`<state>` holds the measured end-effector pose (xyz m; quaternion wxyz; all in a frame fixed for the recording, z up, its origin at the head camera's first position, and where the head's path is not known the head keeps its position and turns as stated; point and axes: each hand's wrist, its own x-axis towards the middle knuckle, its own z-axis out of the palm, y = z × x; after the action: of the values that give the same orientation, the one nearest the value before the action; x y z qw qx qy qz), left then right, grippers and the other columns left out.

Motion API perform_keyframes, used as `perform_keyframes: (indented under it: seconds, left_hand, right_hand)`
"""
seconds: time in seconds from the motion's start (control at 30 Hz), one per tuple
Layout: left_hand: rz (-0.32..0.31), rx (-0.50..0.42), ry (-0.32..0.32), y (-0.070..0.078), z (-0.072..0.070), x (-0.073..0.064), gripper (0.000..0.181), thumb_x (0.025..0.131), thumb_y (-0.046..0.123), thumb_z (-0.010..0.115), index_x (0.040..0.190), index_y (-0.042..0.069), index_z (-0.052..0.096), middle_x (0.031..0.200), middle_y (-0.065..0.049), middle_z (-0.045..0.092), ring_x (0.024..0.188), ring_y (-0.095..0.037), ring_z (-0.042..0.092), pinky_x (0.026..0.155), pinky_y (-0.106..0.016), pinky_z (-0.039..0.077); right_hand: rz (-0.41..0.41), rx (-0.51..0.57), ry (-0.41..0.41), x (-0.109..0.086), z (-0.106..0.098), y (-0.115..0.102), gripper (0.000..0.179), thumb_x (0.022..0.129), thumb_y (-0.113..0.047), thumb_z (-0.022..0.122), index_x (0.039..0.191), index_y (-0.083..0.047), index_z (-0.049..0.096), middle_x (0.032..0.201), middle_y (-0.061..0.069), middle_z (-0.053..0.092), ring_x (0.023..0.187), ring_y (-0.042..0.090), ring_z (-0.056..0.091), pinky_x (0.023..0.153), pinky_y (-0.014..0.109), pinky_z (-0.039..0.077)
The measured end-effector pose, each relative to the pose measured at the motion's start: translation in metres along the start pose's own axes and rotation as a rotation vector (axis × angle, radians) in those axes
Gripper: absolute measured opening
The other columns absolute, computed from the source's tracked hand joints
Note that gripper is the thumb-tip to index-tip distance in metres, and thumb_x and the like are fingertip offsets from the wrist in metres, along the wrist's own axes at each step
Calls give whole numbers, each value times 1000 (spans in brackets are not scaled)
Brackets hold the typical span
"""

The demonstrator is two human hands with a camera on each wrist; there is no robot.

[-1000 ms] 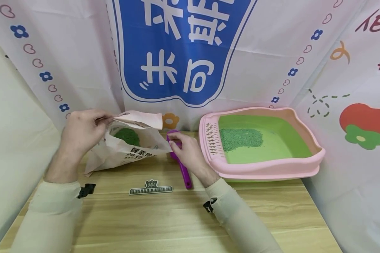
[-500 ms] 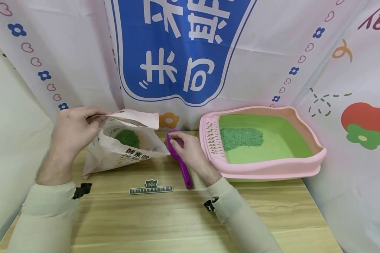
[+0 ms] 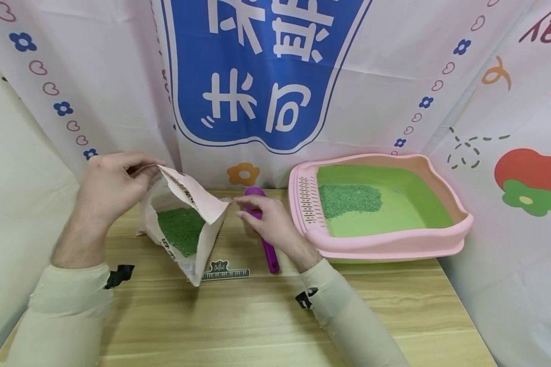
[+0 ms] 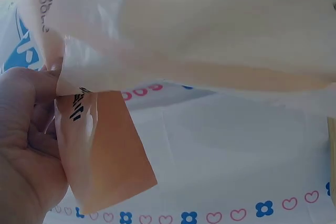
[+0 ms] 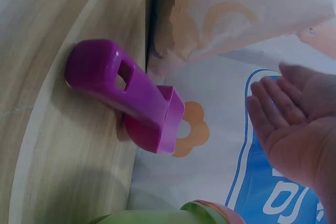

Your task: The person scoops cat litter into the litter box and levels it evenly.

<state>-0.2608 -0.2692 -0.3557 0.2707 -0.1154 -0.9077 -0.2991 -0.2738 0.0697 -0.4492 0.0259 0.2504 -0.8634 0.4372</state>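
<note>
My left hand (image 3: 112, 188) pinches the top corner of an open white paper bag (image 3: 204, 201), with green granules (image 3: 181, 229) visible inside. In the left wrist view, the thumb and fingers (image 4: 44, 142) hold the folded edge of the bag. The bag's mouth is tilted toward me, its pointed front corner overlapping a clip (image 3: 229, 274) with a piano-key pattern. My right hand (image 3: 273, 221) hovers over a purple scoop (image 3: 270, 255), fingers loosely bent and holding nothing. In the right wrist view, a gap shows between that hand (image 5: 299, 124) and the bag.
A pink-rimmed green litter box (image 3: 381, 247) stands to the right, with green granules (image 3: 351, 201) heaped at its left end beside a slotted ledge (image 3: 308, 204). A printed curtain (image 3: 376, 97) hangs behind the wooden table (image 3: 239, 326).
The right hand has let go of the bag's right edge. The bag has turned, its mouth swinging toward me and its front corner reaching the clip. The left hand moved slightly left, still gripping.
</note>
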Motion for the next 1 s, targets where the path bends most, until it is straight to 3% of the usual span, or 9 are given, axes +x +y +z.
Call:
perform_keyframes:
  seconds: [0.17, 0.27, 0.37, 0.47, 0.6, 0.7, 0.83, 1.0]
  left_hand:
    - [1, -10, -18, 7, 7, 3, 16, 107, 6, 83, 116, 13, 93, 114, -20, 91, 92, -1, 71, 79, 8, 41]
    - [28, -23, -10, 12, 12, 6, 17, 106, 5, 84, 116, 14, 93, 111, -20, 91, 87, 9, 67, 75, 6, 43]
    - [39, -38, 1, 15, 15, 8, 17, 106, 5, 83, 116, 15, 94, 111, -19, 91, 82, 25, 56, 74, 5, 44]
    - [38, -49, 6, 17, 18, 10, 18, 106, 5, 83, 117, 15, 94, 112, -18, 91, 83, 23, 59, 75, 4, 44]
    - [17, -49, -10, 17, 18, 10, 18, 107, 5, 82, 119, 13, 93, 114, -20, 91, 89, -14, 81, 76, 5, 42]
    - [8, -57, -45, 15, 16, 10, 17, 109, 7, 82, 123, 10, 91, 118, -24, 89, 100, -42, 85, 79, 7, 40]
    - [6, -61, -84, 10, 12, 11, 19, 111, 12, 81, 129, 8, 88, 124, -28, 87, 107, -46, 83, 81, 8, 39]
    - [31, -37, -65, 7, 9, 13, 22, 113, 13, 80, 133, 10, 88, 126, -26, 87, 107, -41, 82, 83, 3, 39]
  right_hand:
    - [-120, 11, -53, -4, 5, -6, 36, 107, -18, 87, 143, -11, 83, 149, 10, 84, 133, 30, 82, 122, 46, 64]
    - [-187, 42, -9, -5, 11, -11, 30, 103, -16, 90, 133, -9, 87, 145, 11, 85, 139, 30, 81, 125, 41, 62]
    - [-225, 116, 46, -5, 17, -13, 22, 101, -12, 92, 121, -5, 89, 134, 13, 88, 131, 32, 83, 119, 39, 66]
    - [-226, 200, 91, -6, 23, -15, 18, 101, -5, 90, 118, -1, 88, 128, 17, 88, 125, 35, 84, 115, 40, 68]
    - [-203, 272, 148, -5, 26, -14, 10, 104, -2, 86, 113, 2, 87, 121, 19, 88, 118, 36, 83, 109, 36, 69]
    - [-170, 316, 185, -2, 24, -15, 8, 106, -2, 83, 111, 4, 85, 119, 21, 87, 118, 36, 81, 107, 31, 69]
    - [-124, 338, 230, 3, 18, -19, 11, 108, -6, 82, 113, 3, 85, 121, 21, 87, 118, 34, 81, 107, 28, 67]
    - [-92, 300, 262, 9, 15, -26, 12, 110, -12, 82, 112, 0, 86, 119, 17, 87, 112, 27, 82, 103, 25, 66]
